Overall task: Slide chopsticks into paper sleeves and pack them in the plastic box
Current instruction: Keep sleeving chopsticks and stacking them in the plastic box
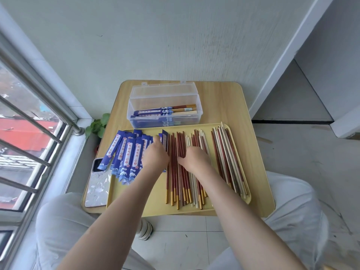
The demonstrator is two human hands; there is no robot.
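A small wooden table [224, 106] stands against the wall, with a yellow tray [210, 208] on its near half. Loose chopsticks [176, 178], dark red and pale, lie in rough rows across the middle and right of the tray, gold tips toward the person. A fan of blue paper sleeves [128, 154] lies on the tray's left side, some overhanging its left edge. The left hand [154, 155] is over the boundary between sleeves and chopsticks; its fingers point away and down, and a dark blue sleeve [165, 140] stands up at its fingertips, but whether the fingers pinch that sleeve cannot be told from here. The right hand [195, 157] rests on the central group of chopsticks with fingers curled downward onto them; whether it grips any one stick cannot be told. Behind the tray sits the clear plastic box [165, 112], lid hinged open toward the wall, holding several sleeved chopsticks [165, 111] laid lengthwise, bare ends to the right. A phone [97, 184] in a pale case lies at the table's left edge, just beside the tray, with one sleeve end overlapping it. A green plant [97, 126] shows below the table's left corner, near the window.
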